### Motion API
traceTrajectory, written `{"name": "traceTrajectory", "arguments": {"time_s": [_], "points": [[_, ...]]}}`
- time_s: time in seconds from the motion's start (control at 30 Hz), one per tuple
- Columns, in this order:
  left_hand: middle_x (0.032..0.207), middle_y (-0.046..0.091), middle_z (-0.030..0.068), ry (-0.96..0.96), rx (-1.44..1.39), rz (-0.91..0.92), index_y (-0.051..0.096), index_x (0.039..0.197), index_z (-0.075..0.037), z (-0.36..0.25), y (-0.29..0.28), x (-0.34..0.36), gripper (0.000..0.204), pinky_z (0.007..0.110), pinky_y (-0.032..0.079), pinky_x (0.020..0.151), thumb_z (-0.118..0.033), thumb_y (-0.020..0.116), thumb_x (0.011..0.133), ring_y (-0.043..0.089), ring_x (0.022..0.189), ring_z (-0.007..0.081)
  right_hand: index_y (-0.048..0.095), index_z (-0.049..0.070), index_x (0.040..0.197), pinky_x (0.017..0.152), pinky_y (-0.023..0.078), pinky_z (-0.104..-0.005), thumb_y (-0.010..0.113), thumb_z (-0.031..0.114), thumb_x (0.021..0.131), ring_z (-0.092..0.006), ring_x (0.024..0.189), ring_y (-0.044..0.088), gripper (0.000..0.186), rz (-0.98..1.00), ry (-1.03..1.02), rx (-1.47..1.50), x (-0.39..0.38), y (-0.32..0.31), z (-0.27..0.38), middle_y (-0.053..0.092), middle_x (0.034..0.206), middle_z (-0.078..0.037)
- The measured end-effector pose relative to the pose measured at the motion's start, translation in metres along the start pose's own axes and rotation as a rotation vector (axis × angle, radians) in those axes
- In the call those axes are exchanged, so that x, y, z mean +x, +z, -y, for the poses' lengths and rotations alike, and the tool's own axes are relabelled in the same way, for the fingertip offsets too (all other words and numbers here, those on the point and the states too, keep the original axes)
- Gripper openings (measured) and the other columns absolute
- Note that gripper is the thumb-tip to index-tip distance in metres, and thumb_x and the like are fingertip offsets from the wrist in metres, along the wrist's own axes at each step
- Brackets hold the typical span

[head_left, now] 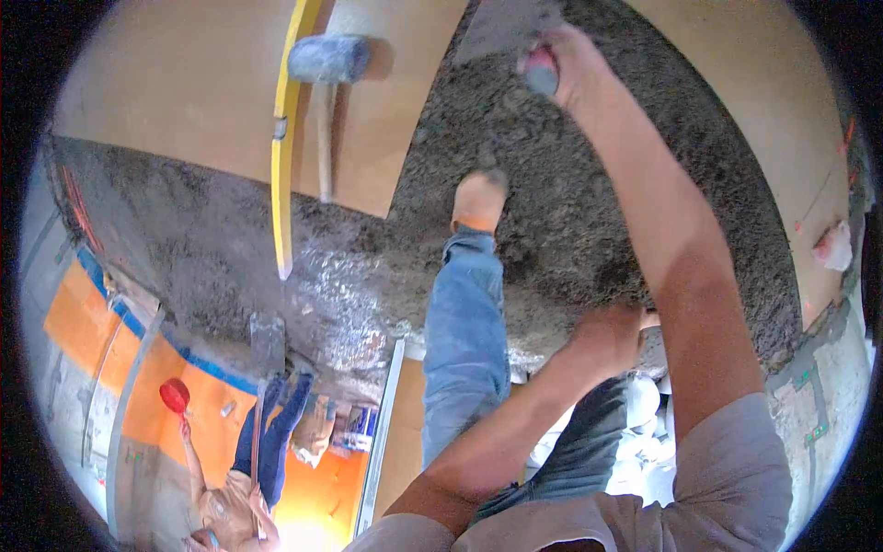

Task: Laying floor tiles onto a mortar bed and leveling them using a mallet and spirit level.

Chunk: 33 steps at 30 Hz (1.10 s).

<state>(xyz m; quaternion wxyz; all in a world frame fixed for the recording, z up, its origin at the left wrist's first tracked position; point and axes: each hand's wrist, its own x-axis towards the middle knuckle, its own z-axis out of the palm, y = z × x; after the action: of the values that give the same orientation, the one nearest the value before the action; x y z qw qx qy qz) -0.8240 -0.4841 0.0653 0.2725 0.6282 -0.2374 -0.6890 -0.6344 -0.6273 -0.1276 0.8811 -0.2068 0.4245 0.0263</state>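
My right hand is raised at the upper middle, closed round a grey-and-red object over dark, rough wet mortar. My left hand is lower, beside my right forearm at the mortar's near part, fingers curled on something I cannot make out. My foot rests on the mortar. Left of the mortar, a yellow spirit level lies across a tan tile, beside a mallet with a grey head and pale handle. Another tan tile borders the mortar on the right.
A co-worker at the lower left holds up a red round object and grips a long-handled shovel. Orange sheeting is behind them. A metal bar stands by my leg. White bags or lumps lie below my left hand.
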Motion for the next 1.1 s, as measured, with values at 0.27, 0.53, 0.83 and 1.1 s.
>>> {"name": "traceTrajectory", "arguments": {"time_s": [0.27,0.53,0.83,1.1], "points": [[0.099,0.065,0.0208,0.387,-0.089,-0.455,0.059,0.11,-0.002,0.011,0.056,-0.009,0.031,0.049,0.054,0.074,-0.023,0.057,0.087,0.065,0.083,0.041,0.052,0.006,0.096,0.052,0.053,-0.0326,0.047,0.018,0.095,-0.0178,0.059,0.055,0.013,-0.168,0.236,0.111,-0.002,0.04,-0.1,0.054,0.074,-0.005],[0.104,0.064,0.0198,0.323,-0.353,-0.424,0.06,0.11,-0.002,0.009,0.108,-0.022,0.03,0.048,0.052,0.08,-0.022,0.055,0.088,0.063,0.092,0.0381,0.05,0.002,0.084,0.039,0.038,-0.0295,0.056,0.002,0.08,-0.015,0.053,0.05,0.007,-0.55,0.367,-0.003,-0.139,0.107,-0.261,0.05,0.068,-0.005],[0.109,0.064,0.0187,0.298,-0.308,-0.318,0.06,0.109,-0.002,0.022,0.113,-0.02,0.029,0.046,0.05,0.086,-0.022,0.053,0.089,0.061,0.102,0.0347,0.056,0.004,0.117,0.055,0.047,-0.0375,0.059,0.008,0.079,-0.0206,0.06,0.057,0.038,-0.549,0.716,-0.332,-0.187,0.08,-0.313,0.059,0.077,-0.011],[0.108,0.065,0.021,-0.004,0.233,0.284,0.062,0.105,0.0,0.023,0.112,-0.013,0.027,0.048,0.05,0.089,-0.016,0.051,0.087,0.064,0.104,0.0342,0.061,0.002,0.101,0.051,0.049,-0.0322,0.073,0.029,0.075,-0.0161,0.058,0.061,0.04,-0.249,0.178,-0.783,-0.202,-0.065,-0.128,0.066,0.08,-0.01]]}}
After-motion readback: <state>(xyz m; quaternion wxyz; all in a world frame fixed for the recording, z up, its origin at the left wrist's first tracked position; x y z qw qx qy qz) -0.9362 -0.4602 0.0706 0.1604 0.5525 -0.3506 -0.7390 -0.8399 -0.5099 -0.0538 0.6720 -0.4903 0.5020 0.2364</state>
